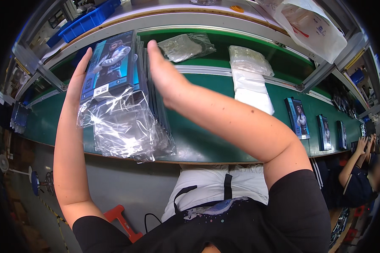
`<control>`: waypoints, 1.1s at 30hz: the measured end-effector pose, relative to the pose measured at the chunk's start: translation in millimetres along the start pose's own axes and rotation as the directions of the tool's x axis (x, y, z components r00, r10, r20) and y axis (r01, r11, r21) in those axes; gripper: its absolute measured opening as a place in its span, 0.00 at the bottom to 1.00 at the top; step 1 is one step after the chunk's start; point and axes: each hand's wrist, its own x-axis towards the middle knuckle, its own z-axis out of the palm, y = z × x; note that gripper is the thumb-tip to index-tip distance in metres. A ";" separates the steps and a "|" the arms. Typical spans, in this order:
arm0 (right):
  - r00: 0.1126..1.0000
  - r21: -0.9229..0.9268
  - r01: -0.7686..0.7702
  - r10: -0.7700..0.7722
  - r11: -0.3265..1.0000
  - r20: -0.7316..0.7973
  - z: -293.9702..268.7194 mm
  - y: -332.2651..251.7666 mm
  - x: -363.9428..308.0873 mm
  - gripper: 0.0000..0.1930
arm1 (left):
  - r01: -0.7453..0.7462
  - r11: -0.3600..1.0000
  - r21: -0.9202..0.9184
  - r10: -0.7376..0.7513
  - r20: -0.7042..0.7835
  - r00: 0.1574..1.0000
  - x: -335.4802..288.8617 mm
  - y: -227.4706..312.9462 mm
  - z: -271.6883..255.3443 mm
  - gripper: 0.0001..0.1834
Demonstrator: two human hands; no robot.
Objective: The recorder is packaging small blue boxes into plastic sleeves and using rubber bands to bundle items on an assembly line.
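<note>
A stack of flat blue boxes point(112, 63), with a printed figure on the top one, lies at the left of the green workbench. Clear plastic bags point(122, 126) hang loosely from its near end, crumpled and shiny. My left hand point(78, 74) lies flat along the stack's left side, fingers stretched out and partly hidden by the boxes. On the other side my right hand point(164, 76) is held upright with straight fingers, palm toward the stack. Whether that palm touches the boxes, I cannot tell. Neither hand is wrapped around anything.
Behind the stack lies a clear bag bundle point(185, 46). Right of it are more clear bags point(250, 59) and white sheets point(252, 90). Boxes point(297, 118) stand spaced along the bench to the right, where a co-worker point(361, 181) sits. A blue bin point(86, 21) occupies the upper shelf.
</note>
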 end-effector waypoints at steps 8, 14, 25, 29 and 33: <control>0.993 0.009 -0.120 0.119 0.993 0.007 2.1 -17.5 -32.7 0.45 | -0.013 0.998 0.063 0.016 -0.041 0.999 -3.1 -6.5 3.3 0.29; 0.998 -0.237 -0.055 0.058 0.970 0.006 -137.1 -37.8 -89.3 0.36 | -0.351 0.893 0.282 0.403 -0.153 0.903 -50.6 8.5 4.9 0.37; 0.679 -0.769 -0.638 -0.489 -0.024 -0.548 -395.2 41.4 -189.5 0.50 | -0.878 -0.120 0.462 0.465 0.808 0.362 -77.7 -193.1 166.0 0.10; 0.690 -0.866 -0.446 -0.529 0.225 -0.493 -363.1 42.3 -193.5 0.42 | -0.741 -0.287 0.608 0.287 0.792 0.539 -2.0 -261.1 181.6 0.20; 0.612 -0.783 -0.128 -0.573 0.608 -0.545 -351.9 35.6 -208.6 0.38 | -0.764 -0.328 0.556 0.145 0.829 0.541 26.0 -271.4 191.2 0.15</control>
